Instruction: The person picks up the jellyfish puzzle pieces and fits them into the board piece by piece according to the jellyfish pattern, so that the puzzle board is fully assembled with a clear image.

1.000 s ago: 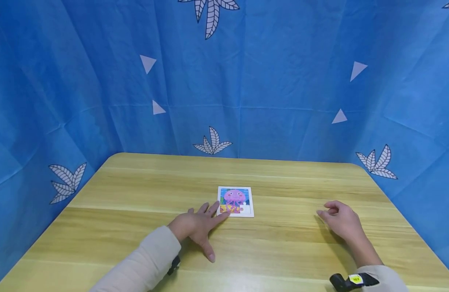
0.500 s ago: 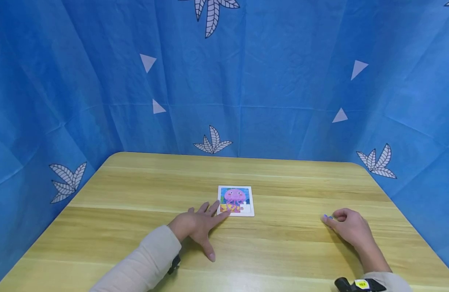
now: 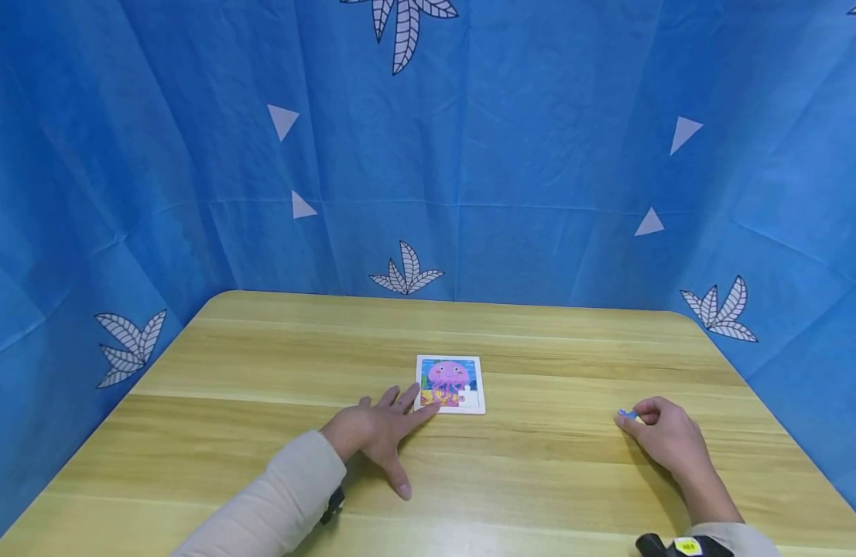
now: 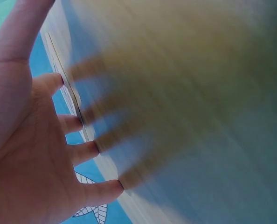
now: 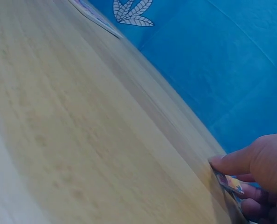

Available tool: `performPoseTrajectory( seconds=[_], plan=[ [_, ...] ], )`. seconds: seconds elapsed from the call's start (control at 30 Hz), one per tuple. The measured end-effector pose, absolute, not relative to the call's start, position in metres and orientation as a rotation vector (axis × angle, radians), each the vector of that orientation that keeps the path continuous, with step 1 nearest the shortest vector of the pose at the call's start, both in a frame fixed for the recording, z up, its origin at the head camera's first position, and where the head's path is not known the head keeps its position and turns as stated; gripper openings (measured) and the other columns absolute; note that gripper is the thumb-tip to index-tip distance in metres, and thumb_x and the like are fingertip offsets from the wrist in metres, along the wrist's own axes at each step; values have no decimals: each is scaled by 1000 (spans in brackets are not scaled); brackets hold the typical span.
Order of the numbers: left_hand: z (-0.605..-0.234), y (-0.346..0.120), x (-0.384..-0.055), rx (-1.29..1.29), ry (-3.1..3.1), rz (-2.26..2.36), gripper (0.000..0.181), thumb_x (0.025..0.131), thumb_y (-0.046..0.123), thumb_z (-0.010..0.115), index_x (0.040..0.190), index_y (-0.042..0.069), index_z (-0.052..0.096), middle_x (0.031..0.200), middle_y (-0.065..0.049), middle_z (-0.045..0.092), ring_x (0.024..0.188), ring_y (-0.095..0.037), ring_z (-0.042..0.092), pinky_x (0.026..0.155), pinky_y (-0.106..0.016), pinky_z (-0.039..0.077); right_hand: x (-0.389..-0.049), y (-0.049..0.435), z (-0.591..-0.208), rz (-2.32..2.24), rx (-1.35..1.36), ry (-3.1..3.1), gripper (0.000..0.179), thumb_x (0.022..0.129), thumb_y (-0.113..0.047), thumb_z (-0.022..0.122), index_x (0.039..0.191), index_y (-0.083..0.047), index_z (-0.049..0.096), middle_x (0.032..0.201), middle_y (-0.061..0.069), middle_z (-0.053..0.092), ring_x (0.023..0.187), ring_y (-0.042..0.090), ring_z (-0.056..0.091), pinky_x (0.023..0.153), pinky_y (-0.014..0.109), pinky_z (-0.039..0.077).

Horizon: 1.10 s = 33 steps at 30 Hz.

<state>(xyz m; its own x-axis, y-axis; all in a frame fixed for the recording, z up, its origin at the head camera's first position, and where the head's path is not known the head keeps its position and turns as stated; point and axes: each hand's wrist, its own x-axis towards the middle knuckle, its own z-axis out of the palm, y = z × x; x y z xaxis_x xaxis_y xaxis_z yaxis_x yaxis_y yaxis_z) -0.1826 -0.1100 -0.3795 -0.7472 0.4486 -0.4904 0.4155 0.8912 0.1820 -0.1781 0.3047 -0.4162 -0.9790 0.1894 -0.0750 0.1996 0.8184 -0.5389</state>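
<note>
A square jigsaw puzzle (image 3: 447,375) with a pink jellyfish picture lies flat in a white frame at mid-table. Its lower right corner shows a white gap. My left hand (image 3: 379,433) is spread beside it, with fingertips touching the frame's left and lower edge; in the left wrist view the fingers are straight against the table. Well to the right, my right hand (image 3: 668,437) pinches a small puzzle piece (image 3: 628,415) between thumb and fingers, low over the table. The right wrist view shows the piece's orange and dark printed face, partly covered by the fingers.
The wooden table (image 3: 525,495) has rounded far corners. Behind it and along both sides hangs a blue curtain (image 3: 525,155) with white leaf and triangle prints. A black strap device (image 3: 682,545) sits on the right wrist.
My right hand has drawn slightly back and to the right, and the blue puzzle piece has come into sight in its fingertips. The left hand and framed puzzle have stayed put.
</note>
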Motion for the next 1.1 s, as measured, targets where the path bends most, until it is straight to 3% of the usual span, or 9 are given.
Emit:
performPoseTrajectory(
  seconds=[0.33, 0.63, 0.8, 1.1],
  plan=[
    [-380, -111, -181, 621, 2518, 88, 124, 53, 60, 81, 150, 41, 7, 160, -2, -3, 145, -33, 2, 111, -63, 11, -178, 301, -418, -947, 360, 3016, 44, 86, -35, 66, 103, 5, 56, 92, 20, 63, 86, 35, 57, 72, 46, 43],
    [-381, -111, -182, 624, 2517, 85, 123, 53, 61, 81, 150, 42, 7, 160, -2, -4, 145, -33, 2, 111, -63, 10, -176, 292, -418, -1092, 394, 3000, 33, 89, -15, 58, 112, 7, 54, 86, 16, 63, 71, 21, 60, 58, 28, 43],
    [-382, -110, -183, 626, 2518, 72, 123, 53, 62, 80, 150, 43, 7, 160, -2, -4, 145, -33, 2, 111, -63, 11, -176, 287, -417, -1267, 376, 2885, 34, 92, -13, 52, 117, 11, 51, 84, 15, 62, 61, 12, 62, 51, 23, 52],
    [-381, -110, -183, 625, 2517, 78, 124, 52, 62, 80, 150, 42, 7, 160, -2, -4, 145, -33, 2, 111, -63, 10, -179, 276, -416, -1320, 322, 2864, 31, 94, -16, 53, 113, 9, 52, 83, 13, 62, 61, 13, 62, 51, 25, 52]
  ],
)
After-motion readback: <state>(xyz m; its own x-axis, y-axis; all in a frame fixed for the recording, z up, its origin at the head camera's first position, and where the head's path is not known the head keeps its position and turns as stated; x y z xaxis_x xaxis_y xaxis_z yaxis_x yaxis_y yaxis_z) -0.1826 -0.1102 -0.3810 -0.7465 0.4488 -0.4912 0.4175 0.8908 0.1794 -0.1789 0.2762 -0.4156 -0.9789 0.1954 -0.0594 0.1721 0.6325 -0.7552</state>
